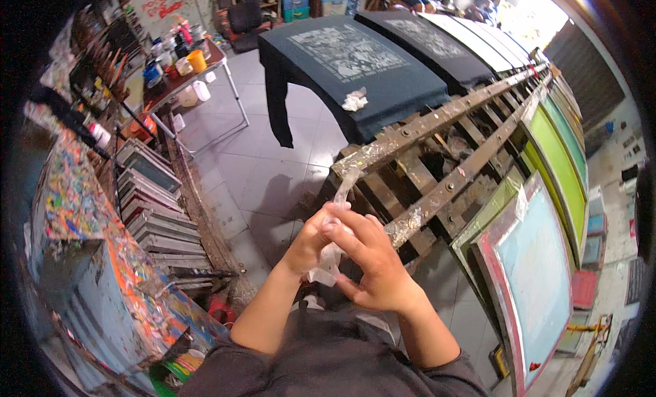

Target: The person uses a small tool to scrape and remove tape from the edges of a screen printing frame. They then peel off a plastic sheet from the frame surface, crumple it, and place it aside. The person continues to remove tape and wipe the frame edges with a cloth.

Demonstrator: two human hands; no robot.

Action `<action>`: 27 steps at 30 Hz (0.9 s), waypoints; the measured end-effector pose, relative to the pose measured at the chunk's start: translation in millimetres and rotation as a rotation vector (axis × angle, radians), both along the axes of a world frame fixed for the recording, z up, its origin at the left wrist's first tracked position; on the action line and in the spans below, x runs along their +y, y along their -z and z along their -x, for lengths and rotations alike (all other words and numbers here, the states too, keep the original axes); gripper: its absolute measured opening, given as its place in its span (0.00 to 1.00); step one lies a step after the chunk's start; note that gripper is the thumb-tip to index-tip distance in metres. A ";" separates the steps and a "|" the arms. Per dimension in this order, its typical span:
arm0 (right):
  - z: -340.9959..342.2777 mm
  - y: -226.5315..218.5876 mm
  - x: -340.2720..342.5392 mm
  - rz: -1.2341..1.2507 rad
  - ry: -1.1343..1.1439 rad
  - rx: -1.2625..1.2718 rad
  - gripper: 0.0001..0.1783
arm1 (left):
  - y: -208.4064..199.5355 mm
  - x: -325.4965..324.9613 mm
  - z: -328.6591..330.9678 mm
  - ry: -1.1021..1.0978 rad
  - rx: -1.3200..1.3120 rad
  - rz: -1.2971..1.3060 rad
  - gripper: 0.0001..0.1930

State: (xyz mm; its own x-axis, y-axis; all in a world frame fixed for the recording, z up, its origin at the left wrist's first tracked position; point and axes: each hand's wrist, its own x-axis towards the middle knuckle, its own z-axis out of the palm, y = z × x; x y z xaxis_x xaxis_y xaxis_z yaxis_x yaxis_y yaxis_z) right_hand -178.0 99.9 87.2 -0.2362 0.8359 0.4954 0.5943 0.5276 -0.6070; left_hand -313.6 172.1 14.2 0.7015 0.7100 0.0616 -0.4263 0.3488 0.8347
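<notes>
In front of my body, my left hand (311, 241) and my right hand (372, 260) meet with fingers bent together. Between them is a crumpled translucent strip (345, 185) that looks like clear tape. One end sticks up past my fingers toward the printing rack's beam (410, 134), and a loose whitish part (325, 268) hangs below my palms. The middle of the strip is hidden by my fingers. Beyond my hands, a dark teal shirt (410, 76) with a pale print is stretched over a board. A crumpled white wad (354, 100) lies on it.
A black printed shirt (437, 48) and several white boards continue along the rack. Framed screens (533, 260) lean at the right, and more frames (164, 226) stand at the left. A paint-covered surface (137, 288) is near left. Beyond it, a small table (212, 59) holds paint containers.
</notes>
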 end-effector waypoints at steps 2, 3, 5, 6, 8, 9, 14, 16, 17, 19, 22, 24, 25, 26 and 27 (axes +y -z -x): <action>-7.1 -0.3 4.3 0.078 -0.039 0.055 0.40 | -8.9 6.1 -5.8 0.205 -0.141 0.334 0.45; -4.8 8.2 1.7 0.039 0.125 0.113 0.39 | -18.0 7.1 -9.4 0.255 -0.137 0.387 0.50; -15.4 5.4 7.3 0.086 0.185 0.068 0.34 | -27.2 6.9 -20.2 0.256 -0.279 0.474 0.52; -17.6 2.7 7.6 0.117 0.203 0.072 0.32 | -29.3 5.8 -23.2 0.226 -0.274 0.440 0.53; -26.5 1.3 6.8 0.178 0.249 0.108 0.30 | -24.5 17.7 -23.0 0.327 -0.217 0.329 0.53; -31.3 1.1 6.9 0.207 0.272 0.127 0.29 | -22.9 22.9 -24.3 0.377 -0.189 0.272 0.53; -46.5 21.8 22.3 0.063 0.385 0.113 0.24 | -29.9 53.4 -36.7 0.424 -0.086 0.141 0.50; -63.2 26.5 19.8 0.082 0.431 0.234 0.21 | -27.1 86.0 -46.8 0.482 0.037 0.016 0.43; -71.1 23.6 19.9 0.039 0.559 0.276 0.18 | -29.8 104.4 -51.5 0.339 0.040 0.013 0.24; -89.4 22.1 19.4 -0.076 0.670 0.508 0.16 | -24.6 153.3 -80.4 -0.202 0.316 -0.489 0.16; -84.8 7.5 25.8 -0.146 0.819 0.820 0.16 | 14.6 241.7 -126.1 -0.661 0.832 -1.164 0.23; -88.9 1.6 29.1 -0.174 0.909 0.855 0.17 | 21.3 260.3 -150.5 -0.488 1.132 -1.308 0.25; -90.6 1.7 31.6 -0.177 0.923 0.841 0.18 | 25.6 274.6 -158.0 -0.363 1.219 -1.272 0.23; -93.7 -0.5 30.9 -0.179 0.940 0.824 0.18 | 28.0 287.7 -165.0 -0.237 1.302 -1.235 0.22; -96.8 -5.5 25.1 -0.208 0.952 0.777 0.18 | 27.8 293.7 -168.5 -0.242 1.243 -1.205 0.19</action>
